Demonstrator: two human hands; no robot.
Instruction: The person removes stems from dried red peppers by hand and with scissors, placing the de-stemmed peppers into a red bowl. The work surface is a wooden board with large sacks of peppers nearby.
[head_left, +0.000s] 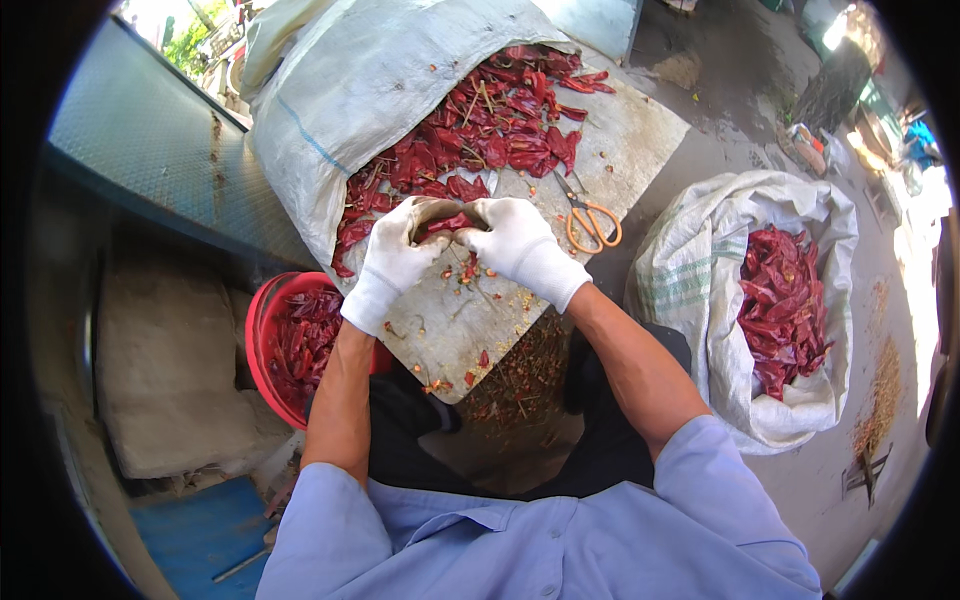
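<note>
A dried red chili pepper (450, 223) is held between my two hands above the board. My left hand (401, 251), in a white work glove, grips its left end. On the other end are the fingers of my right hand (517, 244), gloved the same way. The fingertips of both hands partly hide the pepper. Just beyond them, a heap of dried red chilies (480, 127) spills from a white woven sack (375, 67) onto the pale board (637, 142). Cut stems, caps and seeds (472, 274) are scattered below my hands.
Scissors with orange handles (592, 225) lie on the board, right of my right hand. A red bucket (259, 337) of chilies stands at the left. At the right is an open white woven sack (675, 277) holding chilies. Stems and debris (525, 367) cover the ground beneath the board's corner.
</note>
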